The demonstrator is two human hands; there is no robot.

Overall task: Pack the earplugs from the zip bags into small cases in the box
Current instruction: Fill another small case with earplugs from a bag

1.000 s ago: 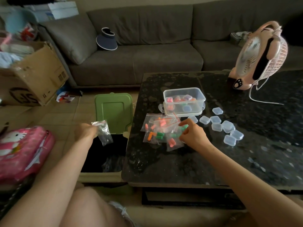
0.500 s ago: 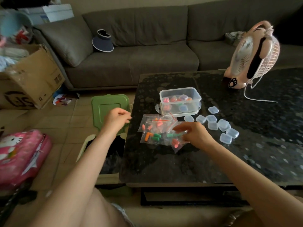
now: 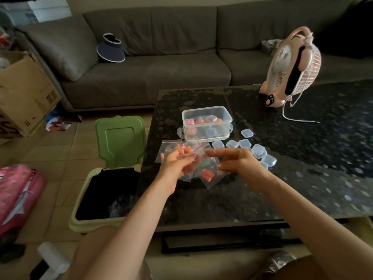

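Dark table (image 3: 302, 158): left hand (image 3: 177, 165) grips a zip bag (image 3: 196, 149); right hand (image 3: 240, 162), fingers straight, seemingly touches it.

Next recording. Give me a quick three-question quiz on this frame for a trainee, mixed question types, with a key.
1. True or false: the green bin lid is closed.
2. On the table, the loose small cases lie: A) left of the clear box; B) right of the clear box; C) stacked on top of the clear box.
3. Fill in: the left hand grips a ____.
Key: 1 false, the lid stands open. 2 B. 3 zip bag.
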